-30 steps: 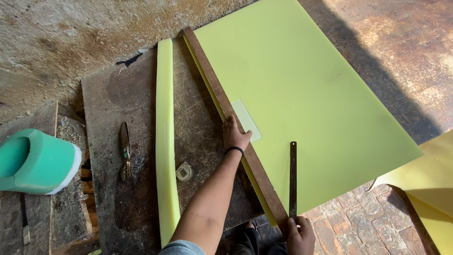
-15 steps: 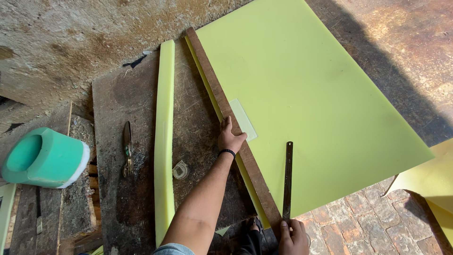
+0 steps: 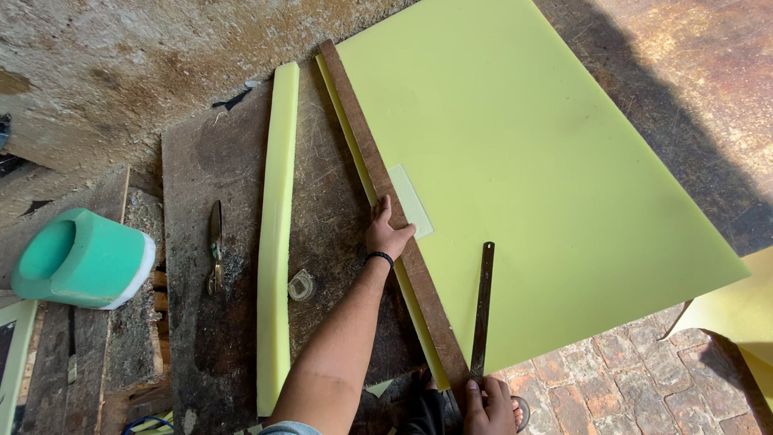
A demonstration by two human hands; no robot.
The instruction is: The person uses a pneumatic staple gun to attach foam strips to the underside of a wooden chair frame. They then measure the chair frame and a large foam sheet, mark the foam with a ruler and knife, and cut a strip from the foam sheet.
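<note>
From the head camera I see my left hand pressed flat on a long brown wooden straightedge, fingers spread open and gripping nothing, with a dark band at the wrist. The straightedge lies along the left edge of a large yellow-green foam sheet, which rests partly on the dark, worn counter and overhangs the brick floor. My right hand, at the bottom of the view, has its fingers closed around the near end of a long thin metal blade that lies on the sheet just right of the straightedge. A narrow strip of the same foam lies on the counter, well left of the straightedge, with dark shears beside it and a green foam roll farther left.
</note>
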